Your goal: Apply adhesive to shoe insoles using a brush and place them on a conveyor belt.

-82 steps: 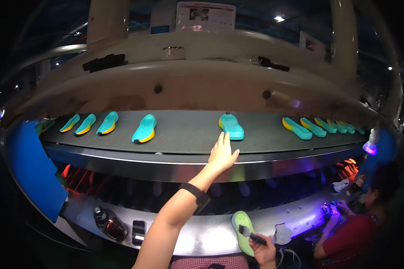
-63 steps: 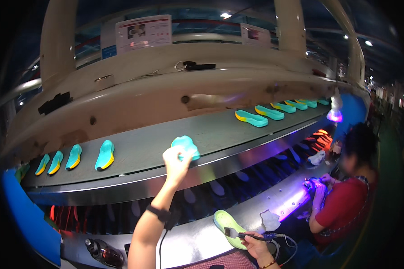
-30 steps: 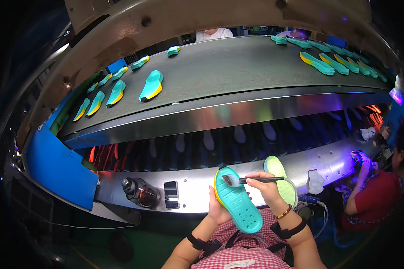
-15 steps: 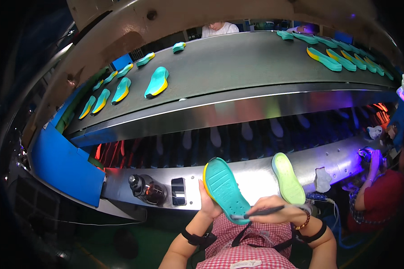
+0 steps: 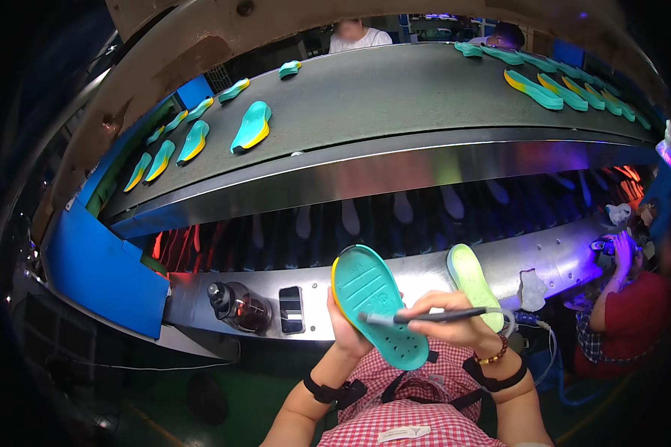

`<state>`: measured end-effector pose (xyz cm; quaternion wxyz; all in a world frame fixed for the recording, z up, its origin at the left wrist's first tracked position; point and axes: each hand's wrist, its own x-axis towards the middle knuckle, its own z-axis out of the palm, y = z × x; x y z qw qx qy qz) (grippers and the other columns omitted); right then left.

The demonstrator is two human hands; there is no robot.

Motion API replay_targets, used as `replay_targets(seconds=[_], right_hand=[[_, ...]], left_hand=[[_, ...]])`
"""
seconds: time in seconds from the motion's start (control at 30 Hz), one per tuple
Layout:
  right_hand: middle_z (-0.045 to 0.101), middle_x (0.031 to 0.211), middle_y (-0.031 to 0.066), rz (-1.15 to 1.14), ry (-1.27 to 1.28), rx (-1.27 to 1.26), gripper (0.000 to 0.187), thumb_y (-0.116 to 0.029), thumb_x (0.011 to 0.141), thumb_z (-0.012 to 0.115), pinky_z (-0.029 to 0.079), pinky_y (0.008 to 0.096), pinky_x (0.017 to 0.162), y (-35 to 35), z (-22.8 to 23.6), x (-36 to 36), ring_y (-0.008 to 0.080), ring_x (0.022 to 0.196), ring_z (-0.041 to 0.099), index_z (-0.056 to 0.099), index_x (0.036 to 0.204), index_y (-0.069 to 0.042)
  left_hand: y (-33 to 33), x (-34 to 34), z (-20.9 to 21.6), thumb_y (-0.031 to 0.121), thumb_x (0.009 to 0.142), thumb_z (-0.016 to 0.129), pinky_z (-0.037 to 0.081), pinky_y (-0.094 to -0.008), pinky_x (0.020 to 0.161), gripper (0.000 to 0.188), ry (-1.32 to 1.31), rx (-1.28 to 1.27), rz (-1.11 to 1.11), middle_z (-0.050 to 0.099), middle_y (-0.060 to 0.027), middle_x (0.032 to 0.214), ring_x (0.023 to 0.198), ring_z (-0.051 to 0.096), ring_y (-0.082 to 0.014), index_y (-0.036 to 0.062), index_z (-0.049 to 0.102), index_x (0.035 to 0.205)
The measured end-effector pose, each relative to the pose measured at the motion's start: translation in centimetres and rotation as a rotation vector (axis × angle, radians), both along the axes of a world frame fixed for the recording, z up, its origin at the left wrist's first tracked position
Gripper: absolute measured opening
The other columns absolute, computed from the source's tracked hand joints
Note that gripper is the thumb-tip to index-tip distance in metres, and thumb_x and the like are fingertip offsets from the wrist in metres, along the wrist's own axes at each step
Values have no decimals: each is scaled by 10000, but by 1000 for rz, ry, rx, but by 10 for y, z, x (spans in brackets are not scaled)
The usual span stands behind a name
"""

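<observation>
A teal shoe sole (image 5: 369, 287) with a yellow edge is held up in front of me, its grooved and perforated face toward me. My left hand (image 5: 346, 328) grips it along its left side, fingers partly hidden behind it. My right hand (image 5: 449, 322) is closed on a black-handled brush (image 5: 440, 316) with a thin translucent tube at its rear end. The brush's grey tip lies over the sole's middle, apparently touching it. To the right, a pale green sole (image 5: 470, 277) rests on the metal ledge, its lower end partly behind my right hand.
Beyond the metal ledge (image 5: 417, 272), soles lie in a dark recess. Above it runs a grey conveyor belt (image 5: 380, 97) bearing several teal-and-yellow soles. A dark bottle (image 5: 238, 307) and a phone-like rectangle (image 5: 291, 310) are at left. A crumpled white cloth (image 5: 531, 289) and a co-worker in red (image 5: 634, 320) are at right.
The brush has moved from the sole's lower end up to its middle. The held sole has shifted slightly up and is turned a little. My whole view has shifted slightly.
</observation>
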<state>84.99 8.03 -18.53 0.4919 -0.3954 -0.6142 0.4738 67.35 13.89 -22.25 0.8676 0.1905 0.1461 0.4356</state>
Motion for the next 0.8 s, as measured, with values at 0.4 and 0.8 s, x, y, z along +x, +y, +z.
replay_targets(seconds=[0.4, 0.8], right_hand=[[639, 887, 105, 222, -122, 316, 199, -14, 716, 664, 483, 297, 729, -21, 6, 2, 209, 810, 606, 637, 914, -11], [607, 971, 132, 125, 305, -99, 205, -7, 736, 644, 477, 293, 788, -18, -16, 13, 195, 870, 591, 635, 941, -12]], left_hand=[[11, -13, 20, 788, 711, 162, 466, -430, 715, 936, -41, 303, 366, 576, -195, 898, 788, 569, -320, -3, 503, 1076], [15, -19, 33, 757, 737, 213, 423, -447, 830, 921, -93, 359, 227, 544, -218, 1041, 911, 535, -336, -19, 456, 1170]])
